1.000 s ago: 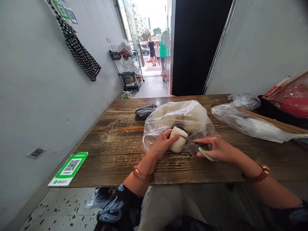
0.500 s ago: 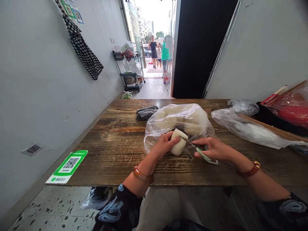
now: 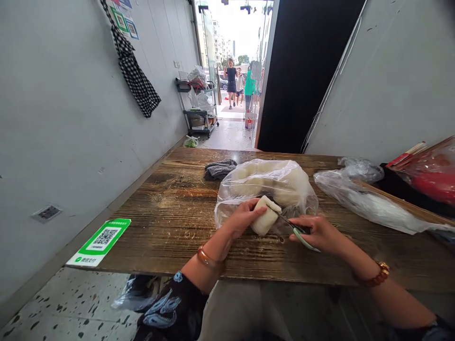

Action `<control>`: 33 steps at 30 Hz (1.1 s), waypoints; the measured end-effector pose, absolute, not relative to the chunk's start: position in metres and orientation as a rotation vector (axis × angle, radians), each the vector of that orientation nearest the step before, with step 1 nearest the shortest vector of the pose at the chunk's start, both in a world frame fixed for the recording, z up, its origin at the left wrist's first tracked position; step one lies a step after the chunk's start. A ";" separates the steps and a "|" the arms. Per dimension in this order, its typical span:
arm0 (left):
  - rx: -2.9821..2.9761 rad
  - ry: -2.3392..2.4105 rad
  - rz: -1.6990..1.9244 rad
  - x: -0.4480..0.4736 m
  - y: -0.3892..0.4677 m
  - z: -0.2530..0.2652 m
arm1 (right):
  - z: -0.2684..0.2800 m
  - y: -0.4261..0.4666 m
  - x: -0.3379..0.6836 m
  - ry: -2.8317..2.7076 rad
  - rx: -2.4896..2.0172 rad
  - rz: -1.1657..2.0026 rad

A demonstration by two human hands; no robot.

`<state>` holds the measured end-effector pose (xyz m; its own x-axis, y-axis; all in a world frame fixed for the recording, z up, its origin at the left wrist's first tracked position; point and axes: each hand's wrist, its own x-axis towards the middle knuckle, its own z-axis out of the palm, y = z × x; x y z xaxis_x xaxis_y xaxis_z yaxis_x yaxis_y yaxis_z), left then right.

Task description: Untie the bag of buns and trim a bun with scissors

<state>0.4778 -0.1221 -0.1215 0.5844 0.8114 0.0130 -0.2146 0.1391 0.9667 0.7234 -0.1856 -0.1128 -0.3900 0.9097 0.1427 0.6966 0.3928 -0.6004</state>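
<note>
My left hand (image 3: 244, 217) grips a white steamed bun (image 3: 263, 223) over the table, thumb on its near face and fingers round the left side. A slit runs across the bun's upper part, parting a flap from the rest. Scissors (image 3: 304, 240) with pale green handles are in my right hand (image 3: 322, 233), which is closed round the grips. Their blades point left and meet the bun at its right edge; the tips are hidden inside. Just behind both hands lies a clear plastic bag (image 3: 232, 189) holding several more white buns.
A grey cloth (image 3: 218, 170) lies left of the bag on the wooden table (image 3: 152, 232). A green QR card (image 3: 101, 241) sits at the left corner. Plastic bags (image 3: 359, 196) and a black tray (image 3: 398, 184) holding a red packet occupy the right. People (image 3: 231, 80) stand beyond the doorway.
The scissor handles have come closer together as my right hand closed and shifted slightly right. The slit in the bun gapes wider, with a flap now standing out. The view has shifted slightly.
</note>
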 end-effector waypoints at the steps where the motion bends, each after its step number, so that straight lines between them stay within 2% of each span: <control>1: 1.198 0.601 0.820 0.478 -0.122 -0.121 | -0.113 -0.187 0.724 -2.193 -1.377 0.641; 12: 1.353 0.742 0.830 0.478 -0.125 -0.117 | -0.101 -0.185 0.713 -2.127 -1.427 0.861; 18: 1.507 0.820 0.824 0.477 -0.129 -0.108 | -0.101 -0.176 0.710 -2.128 -1.401 0.872; 24: 1.400 0.785 0.802 0.478 -0.129 -0.111 | -0.107 -0.177 0.713 -2.124 -1.347 0.947; 33: 1.289 0.764 0.820 0.478 -0.127 -0.115 | -0.113 -0.182 0.715 -2.112 -1.410 0.820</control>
